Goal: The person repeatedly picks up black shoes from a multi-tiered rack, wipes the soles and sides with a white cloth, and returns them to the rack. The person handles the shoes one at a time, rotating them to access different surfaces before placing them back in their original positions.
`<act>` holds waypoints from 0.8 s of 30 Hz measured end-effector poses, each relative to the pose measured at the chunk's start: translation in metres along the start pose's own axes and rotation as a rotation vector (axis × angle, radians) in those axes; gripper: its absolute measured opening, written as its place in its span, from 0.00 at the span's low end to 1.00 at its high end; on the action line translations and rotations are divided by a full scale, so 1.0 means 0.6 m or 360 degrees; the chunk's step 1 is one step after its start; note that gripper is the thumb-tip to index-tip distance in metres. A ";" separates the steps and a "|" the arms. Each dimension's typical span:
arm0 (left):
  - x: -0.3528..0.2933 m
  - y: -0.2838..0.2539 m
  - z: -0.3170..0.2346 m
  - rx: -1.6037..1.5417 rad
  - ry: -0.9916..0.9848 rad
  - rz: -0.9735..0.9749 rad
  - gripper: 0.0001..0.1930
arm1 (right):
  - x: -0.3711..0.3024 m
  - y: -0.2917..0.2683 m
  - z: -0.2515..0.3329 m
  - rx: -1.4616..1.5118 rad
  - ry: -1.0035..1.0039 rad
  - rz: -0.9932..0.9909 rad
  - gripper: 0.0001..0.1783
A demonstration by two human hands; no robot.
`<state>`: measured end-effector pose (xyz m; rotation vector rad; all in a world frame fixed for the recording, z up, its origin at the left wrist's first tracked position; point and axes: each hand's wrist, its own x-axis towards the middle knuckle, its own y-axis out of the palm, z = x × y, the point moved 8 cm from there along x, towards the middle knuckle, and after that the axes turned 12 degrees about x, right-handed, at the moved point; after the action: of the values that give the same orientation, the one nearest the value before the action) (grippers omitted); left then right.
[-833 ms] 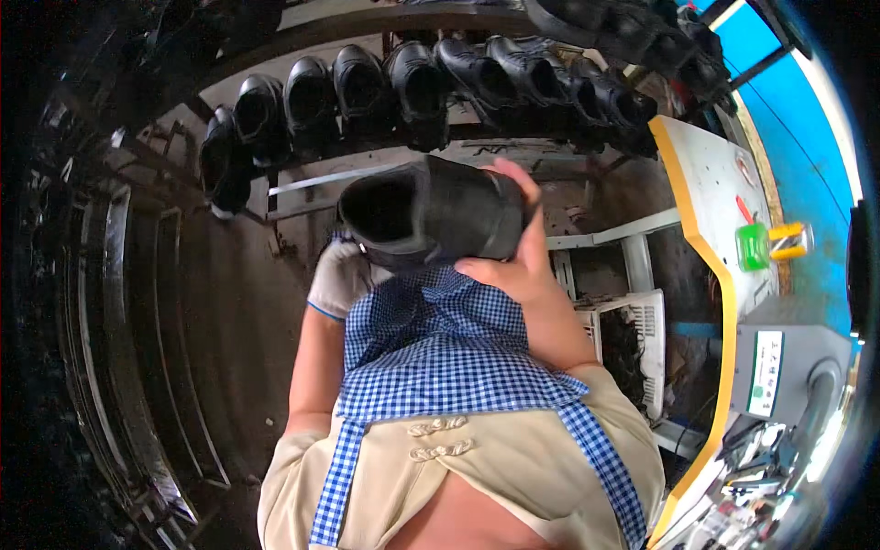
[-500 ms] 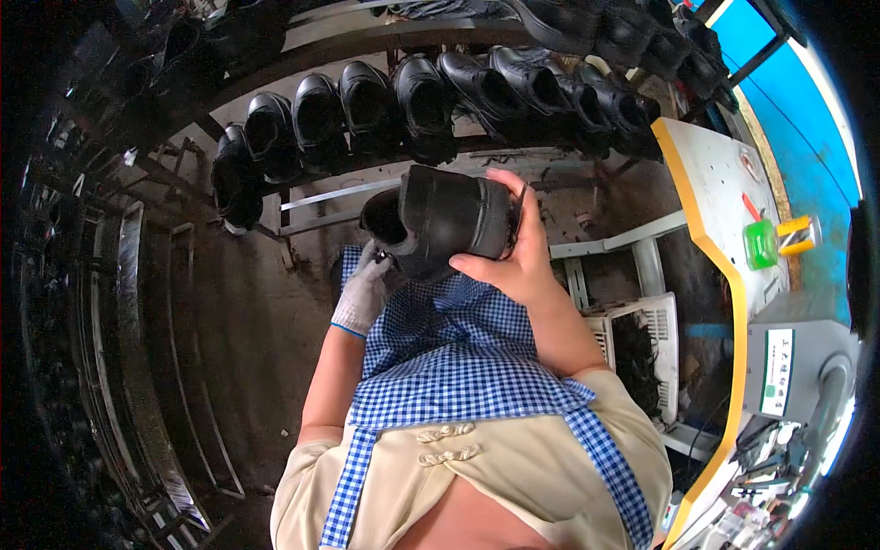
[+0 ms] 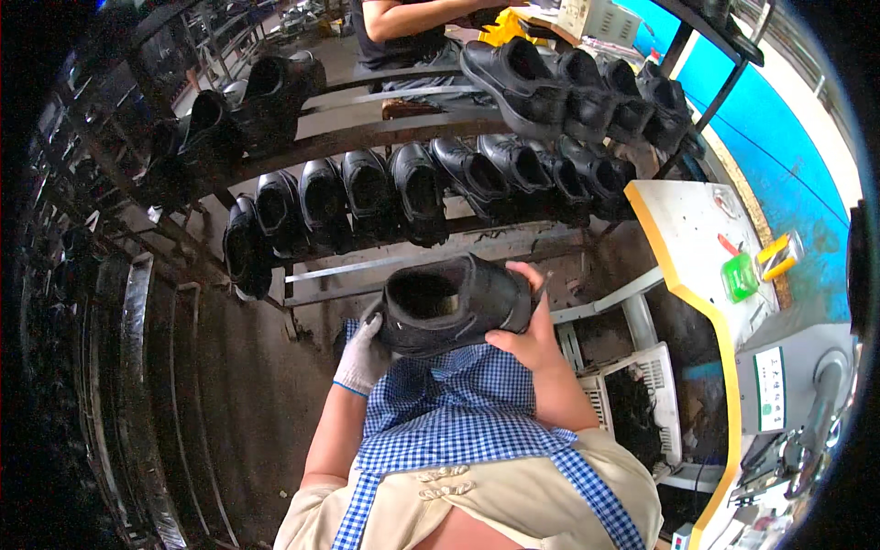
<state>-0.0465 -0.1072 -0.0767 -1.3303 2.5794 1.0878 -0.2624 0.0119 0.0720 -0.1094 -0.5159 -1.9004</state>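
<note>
Between my two hands, above my checked apron (image 3: 449,403), is a black shoe (image 3: 454,307) with its opening turned up toward me. In a pale knit glove, my left hand (image 3: 368,353) grips the heel end at the left. My bare right hand (image 3: 532,321) is wrapped round the toe end, with the thumb on the near side and the fingers on the far side. A small dark strip sticks out past the toe by my right fingers. The underside of the shoe is hidden.
Ahead stands a metal rack (image 3: 367,137) with two rows of black shoes. A person (image 3: 408,37) sits behind it. At right are a yellow-edged table (image 3: 683,225), a green bottle (image 3: 739,277), a grey machine (image 3: 788,376) and a white crate (image 3: 665,403). Metal frames (image 3: 137,367) stand left.
The shoe has turned so that its opening faces up more, showing the inside. My view has tilted up, bringing the upper rack row and the seated person into sight.
</note>
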 end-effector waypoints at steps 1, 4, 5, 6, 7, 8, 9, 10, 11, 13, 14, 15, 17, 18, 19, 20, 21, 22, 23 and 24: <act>0.001 -0.003 -0.019 0.0021 0.0138 -0.0058 0.25 | -0.001 -0.005 0.005 -0.0245 0.0050 0.0123 0.54; 0.008 -0.022 -0.081 0.0061 0.0382 -0.0151 0.23 | -0.014 -0.040 -0.005 -0.0773 0.0274 0.0463 0.57; 0.007 -0.025 -0.100 0.0143 0.0431 -0.0184 0.23 | -0.023 -0.043 -0.017 -0.0675 0.0295 0.0571 0.57; 0.008 -0.016 -0.116 0.0288 0.0494 -0.0183 0.23 | -0.034 -0.045 -0.027 -0.0590 0.0322 0.0669 0.58; 0.003 -0.008 -0.132 0.0432 0.0555 -0.0195 0.24 | -0.041 -0.027 -0.026 -0.0497 0.0356 0.0775 0.58; -0.001 0.000 -0.146 0.0577 0.0616 -0.0210 0.24 | -0.069 -0.035 -0.044 0.0044 0.1021 0.0516 0.59; 0.001 0.012 -0.157 0.0550 0.0674 -0.0172 0.24 | -0.078 -0.039 -0.050 0.0171 0.0936 0.0449 0.59; 0.002 0.021 -0.169 0.0531 0.0738 -0.0145 0.25 | -0.090 -0.049 -0.075 0.0310 0.0848 0.0393 0.59; 0.000 0.031 -0.180 0.0509 0.0794 -0.0120 0.26 | -0.101 -0.058 -0.095 0.0446 0.0768 0.0334 0.59; -0.004 0.052 -0.180 0.0044 0.0735 0.0070 0.27 | -0.104 -0.068 -0.106 0.0727 0.0747 0.0077 0.55; 0.000 0.050 -0.167 -0.0030 0.0678 0.0103 0.27 | -0.100 -0.074 -0.107 0.0876 0.0688 -0.0032 0.53; 0.002 0.049 -0.154 -0.0100 0.0611 0.0136 0.28 | -0.095 -0.079 -0.104 0.1028 0.0631 -0.0149 0.51; 0.000 0.044 -0.123 0.0019 0.0531 0.0280 0.29 | -0.065 -0.082 -0.077 0.0994 0.0392 -0.0088 0.44; -0.007 0.054 -0.113 0.0108 0.0481 0.0272 0.28 | -0.056 -0.090 -0.065 0.0952 0.0295 -0.0072 0.43; -0.018 0.067 -0.106 0.0199 0.0433 0.0257 0.26 | -0.042 -0.088 -0.047 0.0914 0.0201 -0.0051 0.42; -0.027 0.068 -0.092 0.0134 0.0351 0.0230 0.26 | -0.027 -0.090 -0.022 0.0847 0.0057 -0.0076 0.39; -0.033 0.057 -0.078 0.0125 0.0304 0.0205 0.25 | -0.013 -0.080 0.005 0.0827 -0.0042 -0.0153 0.36; -0.036 0.042 -0.061 0.0117 0.0253 0.0180 0.25 | 0.003 -0.074 0.026 0.0821 -0.0149 -0.0211 0.34; -0.040 0.029 -0.045 0.0107 0.0203 0.0153 0.24 | 0.019 -0.073 0.041 0.0815 -0.0253 -0.0268 0.33; -0.047 0.023 -0.036 0.0046 0.0148 0.0101 0.23 | 0.035 -0.079 0.044 0.0733 -0.0314 -0.0323 0.33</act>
<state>-0.0331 -0.0954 -0.0431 -1.3326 2.7103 1.0165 -0.3182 0.0186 0.0883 0.0610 -1.1206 -1.9259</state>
